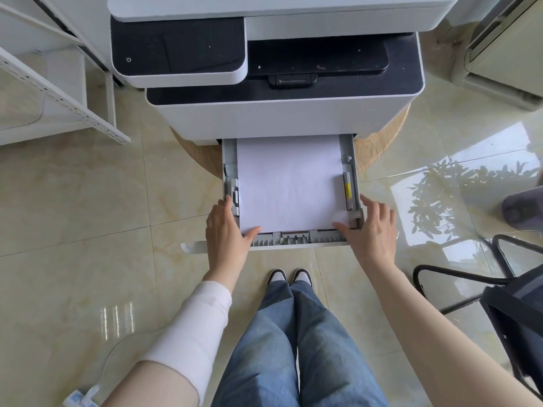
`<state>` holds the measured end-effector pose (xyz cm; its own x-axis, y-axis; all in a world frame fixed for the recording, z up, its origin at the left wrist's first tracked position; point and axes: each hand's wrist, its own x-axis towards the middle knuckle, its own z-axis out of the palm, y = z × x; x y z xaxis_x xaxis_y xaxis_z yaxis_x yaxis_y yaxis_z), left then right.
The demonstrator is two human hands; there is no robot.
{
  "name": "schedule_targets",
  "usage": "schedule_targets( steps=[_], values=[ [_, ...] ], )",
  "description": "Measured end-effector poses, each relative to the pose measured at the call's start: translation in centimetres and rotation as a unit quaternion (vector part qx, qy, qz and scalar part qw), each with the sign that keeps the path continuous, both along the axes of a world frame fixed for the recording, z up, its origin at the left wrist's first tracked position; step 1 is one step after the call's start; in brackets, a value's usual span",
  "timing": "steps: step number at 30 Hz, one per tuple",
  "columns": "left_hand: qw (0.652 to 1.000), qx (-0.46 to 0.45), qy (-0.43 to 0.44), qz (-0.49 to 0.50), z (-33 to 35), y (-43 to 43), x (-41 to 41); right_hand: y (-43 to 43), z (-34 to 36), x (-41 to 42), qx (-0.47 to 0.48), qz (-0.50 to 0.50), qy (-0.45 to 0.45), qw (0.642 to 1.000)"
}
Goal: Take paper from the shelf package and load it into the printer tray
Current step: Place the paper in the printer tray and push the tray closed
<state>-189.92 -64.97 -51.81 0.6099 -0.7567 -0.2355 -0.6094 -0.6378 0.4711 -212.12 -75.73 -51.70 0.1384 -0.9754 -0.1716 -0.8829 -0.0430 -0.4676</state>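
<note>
A white and black printer (279, 113) stands on a round wooden table. Its grey paper tray (296, 240) is pulled out toward me. A stack of white paper (289, 183) lies flat inside it between the side guides. My left hand (227, 227) rests on the tray's front left corner, thumb touching the paper's near edge. My right hand (371, 230) rests on the front right corner, fingers spread, thumb on the paper's near right corner. Neither hand is closed around anything. The shelf package is not in view.
A white metal shelf (58, 95) stands at the left. A black chair (499, 295) is at the lower right, and a white floor unit (505, 54) at the upper right. My legs and shoes (289, 276) are just below the tray on the glossy tiled floor.
</note>
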Motion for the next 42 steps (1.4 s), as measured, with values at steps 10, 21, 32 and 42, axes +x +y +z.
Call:
schedule_targets(
  steps=[10,21,32,42],
  values=[
    [0.989,-0.018,-0.106,-0.100,-0.3,6.2,0.2,3.5,-1.1,-3.8,-0.111,0.116,-0.008,0.987],
    [0.974,-0.172,-0.147,-0.027,-3.4,6.7,0.1,4.4,-3.6,-3.1,-0.080,-0.084,-0.225,0.968],
    [0.955,-0.250,-0.156,-0.041,-4.2,1.8,3.5,-0.1,-5.1,0.0,-0.108,-0.117,-0.319,0.934],
    [0.925,-0.364,-0.106,0.021,-4.2,-3.9,7.2,-6.4,-6.1,2.1,-0.111,-0.090,-0.373,0.917]
  ],
)
